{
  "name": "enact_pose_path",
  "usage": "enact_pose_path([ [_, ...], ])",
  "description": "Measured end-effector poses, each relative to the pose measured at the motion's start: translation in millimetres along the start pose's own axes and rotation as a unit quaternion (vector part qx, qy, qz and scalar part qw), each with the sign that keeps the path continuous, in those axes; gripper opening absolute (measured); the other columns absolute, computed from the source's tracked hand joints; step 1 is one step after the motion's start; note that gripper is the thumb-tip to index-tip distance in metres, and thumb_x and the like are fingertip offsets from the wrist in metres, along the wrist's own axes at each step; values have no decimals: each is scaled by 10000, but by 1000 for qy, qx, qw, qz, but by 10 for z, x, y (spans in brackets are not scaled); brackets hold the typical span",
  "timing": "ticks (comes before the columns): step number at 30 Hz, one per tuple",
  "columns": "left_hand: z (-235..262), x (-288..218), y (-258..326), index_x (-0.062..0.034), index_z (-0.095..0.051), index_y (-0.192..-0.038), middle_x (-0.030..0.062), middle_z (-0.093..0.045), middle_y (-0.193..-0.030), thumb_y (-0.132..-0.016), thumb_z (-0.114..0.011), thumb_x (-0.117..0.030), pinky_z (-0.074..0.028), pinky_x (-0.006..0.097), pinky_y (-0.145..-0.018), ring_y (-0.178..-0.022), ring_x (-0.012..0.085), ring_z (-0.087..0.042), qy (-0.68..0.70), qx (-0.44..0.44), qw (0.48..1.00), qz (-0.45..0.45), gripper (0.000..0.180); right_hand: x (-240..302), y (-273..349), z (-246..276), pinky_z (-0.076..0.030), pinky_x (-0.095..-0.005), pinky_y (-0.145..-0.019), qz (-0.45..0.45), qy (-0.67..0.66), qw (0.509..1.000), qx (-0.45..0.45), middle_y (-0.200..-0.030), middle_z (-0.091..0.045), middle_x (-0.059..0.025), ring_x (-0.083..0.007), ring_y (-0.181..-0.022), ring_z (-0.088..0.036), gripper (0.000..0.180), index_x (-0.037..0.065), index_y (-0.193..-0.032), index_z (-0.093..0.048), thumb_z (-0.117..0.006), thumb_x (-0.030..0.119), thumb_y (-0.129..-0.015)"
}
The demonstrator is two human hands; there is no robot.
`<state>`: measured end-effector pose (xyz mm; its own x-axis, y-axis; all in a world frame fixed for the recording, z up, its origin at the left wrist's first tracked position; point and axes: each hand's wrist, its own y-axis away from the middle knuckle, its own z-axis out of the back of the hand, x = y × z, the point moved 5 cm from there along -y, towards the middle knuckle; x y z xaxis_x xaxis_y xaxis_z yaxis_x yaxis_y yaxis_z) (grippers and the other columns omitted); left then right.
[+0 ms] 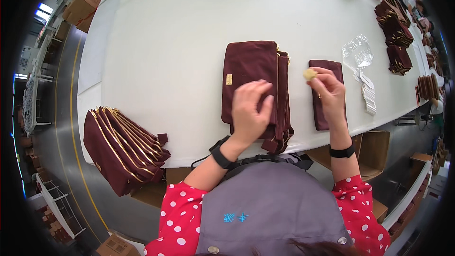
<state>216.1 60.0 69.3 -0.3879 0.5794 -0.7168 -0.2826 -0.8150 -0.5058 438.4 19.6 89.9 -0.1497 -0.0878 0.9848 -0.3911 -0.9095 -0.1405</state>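
In front of me on the white table lies a stack of maroon zippered pouches (249,62), the top one bearing a small gold plate at its left side. My left hand (251,111) is over the lower part of this stack, fingers loosely stretched and thumb apart, holding nothing; whether it touches the pouch I cannot tell. My right hand (329,90) is raised, pinching a small pale-yellow piece (310,74) that looks like sponge, between thumb and fingers. Partly hidden beneath that hand is a single flat maroon pouch (321,114).
Zippered maroon pouches stand fanned in a pile (125,144) at the table's left front corner. A clear plastic bag (359,51) and a row of white tags (368,96) lie to the right. More maroon stacks (394,28) line the far right edge. Cardboard boxes (374,149) sit below the table.
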Motion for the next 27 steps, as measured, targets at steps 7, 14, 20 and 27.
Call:
enact_pose_path([
  [7, 203, 1032, 446, 9, -601, -1200, 101, -680, -1046, -896, -700, -123, -531, 285, -823, -927, 145, -644, 264, -22, 868, 419, 346, 20, -180, -1339, -555, -284, -608, 262, 273, 920, 106, -998, -678, -8, -177, -708, -677, 39, 26, -767, -658, -689, 46, -776],
  [14, 204, 878, 352, 46, -642, -1195, 71, -694, -1006, -891, -684, -79, -525, 229, -770, -855, 88, -634, 502, -30, 754, 423, 331, 18, -143, -1722, -534, -298, -609, 370, 347, 841, 188, -1015, -651, 25, -146, -742, -652, 35, 51, -796, -660, -669, 84, -789],
  [20, 248, 834, 403, 58, -659, -1166, 12, -668, -953, -892, -673, -74, -491, 211, -729, -818, 57, -597, 366, 14, 861, 353, 305, 193, -77, -1700, -538, -295, -618, 433, 372, 792, 215, -1074, -658, 19, -148, -738, -644, 42, 52, -821, -667, -674, 76, -787],
  [27, 307, 667, 293, 56, -647, -1201, 28, -671, -1018, -904, -649, -59, -498, 231, -799, -887, 74, -608, 442, 11, 831, 337, 318, 289, -287, -1517, -557, -287, -663, 330, 267, 884, 196, -1001, -681, -13, -166, -764, -678, 48, 30, -815, -674, -662, 28, -769],
])
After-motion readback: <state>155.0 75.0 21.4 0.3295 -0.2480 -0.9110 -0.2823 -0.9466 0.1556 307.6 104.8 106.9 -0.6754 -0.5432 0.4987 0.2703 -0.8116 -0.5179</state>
